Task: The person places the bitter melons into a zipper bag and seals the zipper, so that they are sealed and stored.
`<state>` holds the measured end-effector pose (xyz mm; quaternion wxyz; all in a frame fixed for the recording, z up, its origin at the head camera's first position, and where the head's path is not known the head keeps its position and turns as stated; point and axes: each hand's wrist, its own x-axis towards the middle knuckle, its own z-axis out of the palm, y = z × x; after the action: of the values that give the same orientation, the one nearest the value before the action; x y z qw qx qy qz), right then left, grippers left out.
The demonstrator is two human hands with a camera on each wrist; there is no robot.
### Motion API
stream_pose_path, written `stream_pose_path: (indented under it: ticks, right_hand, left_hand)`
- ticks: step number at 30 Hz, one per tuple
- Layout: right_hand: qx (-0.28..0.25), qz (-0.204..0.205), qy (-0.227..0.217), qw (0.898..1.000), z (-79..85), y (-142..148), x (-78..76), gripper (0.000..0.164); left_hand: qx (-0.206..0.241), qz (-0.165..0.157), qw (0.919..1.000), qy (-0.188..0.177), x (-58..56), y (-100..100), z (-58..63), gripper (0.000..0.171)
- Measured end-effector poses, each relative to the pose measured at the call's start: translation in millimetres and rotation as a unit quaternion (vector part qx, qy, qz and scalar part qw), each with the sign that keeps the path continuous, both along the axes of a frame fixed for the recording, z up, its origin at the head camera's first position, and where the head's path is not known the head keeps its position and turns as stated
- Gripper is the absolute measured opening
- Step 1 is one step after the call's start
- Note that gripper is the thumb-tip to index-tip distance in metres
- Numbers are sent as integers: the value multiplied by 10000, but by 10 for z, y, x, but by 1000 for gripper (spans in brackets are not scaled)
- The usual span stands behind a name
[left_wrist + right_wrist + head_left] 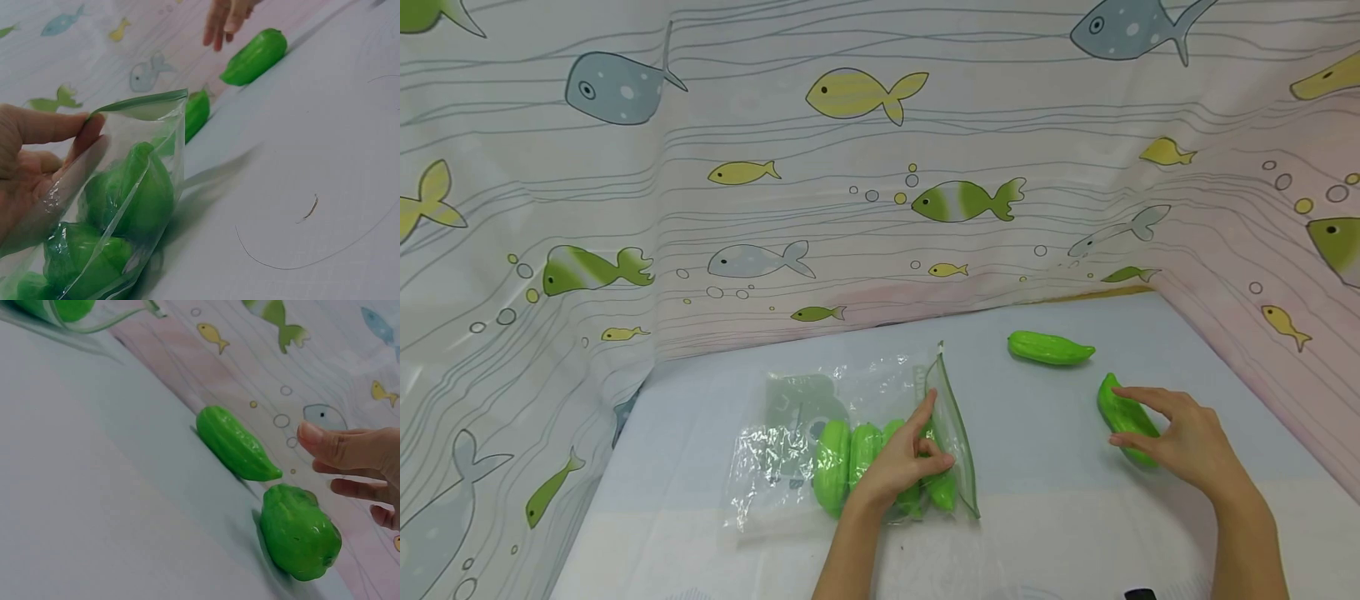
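A clear zip bag (752,454) lies on the table with several green, ridged, toy-like vegetables (832,467) inside. My left hand (898,467) is at its mouth and, in the left wrist view, pinches the green zip edge (144,102) between thumb and finger. On the right, my right hand (1195,437) hovers around a loose green vegetable (1122,415), thumb and fingers spread apart. The right wrist view shows a gap between that hand (359,456) and the bumpy vegetable (300,534). Another green vegetable (1048,348), tapered at one end, lies farther back.
A fish-patterned curtain (850,250) stands behind and on both sides of the white table (1037,533). At the front edge a small black object (1141,594) shows partly. A thin hair-like strand (287,269) lies on the table in the left wrist view.
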<state>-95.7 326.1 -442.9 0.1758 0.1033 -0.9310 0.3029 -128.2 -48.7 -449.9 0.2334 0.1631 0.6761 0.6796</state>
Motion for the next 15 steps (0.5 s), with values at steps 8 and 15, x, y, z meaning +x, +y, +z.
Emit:
stream_pose_path:
  ticks: [8,15]
  right_hand:
    - [40,21,82,10000,-15,14,-8,62]
    - [38,0,54,10000,-36,35,-20,62]
  left_hand:
    - [-18,-12,10000,14,-2,-4,-11,94]
    - [-19,-29,10000,51,-7,-6,-12,94]
